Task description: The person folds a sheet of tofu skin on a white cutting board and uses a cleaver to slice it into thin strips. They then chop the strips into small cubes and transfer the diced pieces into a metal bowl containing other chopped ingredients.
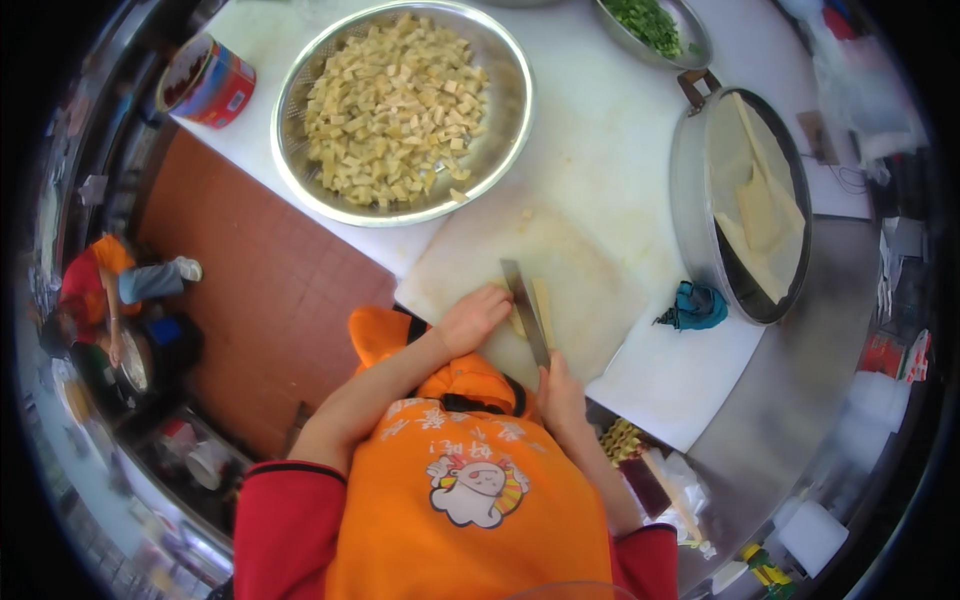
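My right hand (pixel 561 394) is closed around the handle of a kitchen knife (pixel 528 311). Its broad blade points away from me over a pale plastic cutting board (pixel 442 259). Beside the blade, the bent fingers of my left hand (pixel 474 319) hold a pale yellow slab (pixel 517 324), probably tofu, mostly hidden by the hand and knife. A narrow strip (pixel 543 311) of the same food lies to the right of the blade. Ahead stands a large perforated steel bowl (pixel 517 142) heaped with diced pale yellow cubes (pixel 397 112).
At right, a round metal pan (pixel 694 187) holds pale sheets (pixel 757 202); a teal cloth (pixel 691 306) lies near it. A bowl of chopped greens (pixel 645 26) stands far right, a red-and-blue can (pixel 217 86) far left. A co-worker (pixel 94 289) sits beyond the red floor (pixel 247 277).
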Demonstrator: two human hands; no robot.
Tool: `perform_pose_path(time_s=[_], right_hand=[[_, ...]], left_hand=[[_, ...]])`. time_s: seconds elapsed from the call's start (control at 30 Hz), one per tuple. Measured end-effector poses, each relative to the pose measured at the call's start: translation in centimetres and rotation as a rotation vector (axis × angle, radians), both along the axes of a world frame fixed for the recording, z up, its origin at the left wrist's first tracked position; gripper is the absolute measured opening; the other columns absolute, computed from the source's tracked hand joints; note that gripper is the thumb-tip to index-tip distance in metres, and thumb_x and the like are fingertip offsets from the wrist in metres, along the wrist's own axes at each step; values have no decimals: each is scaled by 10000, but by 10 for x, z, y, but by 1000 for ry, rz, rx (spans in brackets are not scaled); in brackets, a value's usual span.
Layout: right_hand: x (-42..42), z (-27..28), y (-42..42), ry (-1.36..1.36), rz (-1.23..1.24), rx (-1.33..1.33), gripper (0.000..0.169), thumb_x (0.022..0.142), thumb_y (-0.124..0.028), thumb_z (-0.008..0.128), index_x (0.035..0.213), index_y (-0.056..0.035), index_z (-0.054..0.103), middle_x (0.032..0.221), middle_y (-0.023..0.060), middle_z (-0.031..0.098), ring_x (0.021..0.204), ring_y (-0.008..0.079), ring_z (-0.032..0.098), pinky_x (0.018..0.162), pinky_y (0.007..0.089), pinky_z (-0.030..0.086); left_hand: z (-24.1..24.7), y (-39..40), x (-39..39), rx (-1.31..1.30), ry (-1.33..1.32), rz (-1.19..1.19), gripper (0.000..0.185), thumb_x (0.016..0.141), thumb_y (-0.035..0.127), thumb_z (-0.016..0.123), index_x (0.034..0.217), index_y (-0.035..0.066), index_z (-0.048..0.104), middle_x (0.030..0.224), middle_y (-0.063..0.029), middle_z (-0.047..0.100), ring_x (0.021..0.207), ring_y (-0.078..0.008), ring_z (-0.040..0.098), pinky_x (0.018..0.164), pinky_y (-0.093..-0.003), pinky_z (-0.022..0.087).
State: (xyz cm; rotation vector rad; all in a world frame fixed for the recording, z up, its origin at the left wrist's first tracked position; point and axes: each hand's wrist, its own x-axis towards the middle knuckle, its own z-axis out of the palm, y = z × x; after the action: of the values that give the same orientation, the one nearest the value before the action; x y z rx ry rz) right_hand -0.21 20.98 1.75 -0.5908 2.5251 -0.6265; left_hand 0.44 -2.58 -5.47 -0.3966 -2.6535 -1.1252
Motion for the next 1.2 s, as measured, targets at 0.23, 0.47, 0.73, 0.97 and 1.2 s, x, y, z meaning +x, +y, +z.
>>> perform_pose_path(time_s=[0.23,0.47,0.73,0.97,1.2], right_hand=[[-23,-5,-12,-48,-22,-145,325,963,-105,558,1268,-21,480,938,295,653,776,503,619,665,566,485],[-35,-4,-5,-258,-119,-364,461,967,-86,550,1409,-7,448,835,230,668,674,430,638,622,497,503],[-30,9,26,-621,-539,-759,344,1003,-92,561,1322,5,480,919,84,631,495,128,504,455,257,408],[-49,26,41,-571,-714,-904,313,985,-75,577,1261,17,462,932,126,628,468,158,505,419,278,407],[-53,23,72,-361,-788,-835,282,977,-90,596,1223,-13,480,901,97,617,469,122,478,411,253,393]], left_hand=[[16,16,4,291,-64,244,157,814,-17,702,951,12,633,1002,-128,611,913,-333,620,769,-384,531],[16,25,-2,237,-102,283,155,810,-21,707,947,15,645,1004,-122,619,921,-327,622,758,-385,526],[17,57,18,263,-339,705,407,848,62,710,1212,0,540,1195,-168,521,950,-321,609,832,-370,535],[32,103,-22,240,-385,677,781,791,119,764,1429,-56,348,1371,-244,404,1281,-400,408,1084,-434,377],[13,118,-39,13,-244,334,793,721,49,726,1431,-44,385,1425,-207,426,1311,-380,421,1089,-463,368]])
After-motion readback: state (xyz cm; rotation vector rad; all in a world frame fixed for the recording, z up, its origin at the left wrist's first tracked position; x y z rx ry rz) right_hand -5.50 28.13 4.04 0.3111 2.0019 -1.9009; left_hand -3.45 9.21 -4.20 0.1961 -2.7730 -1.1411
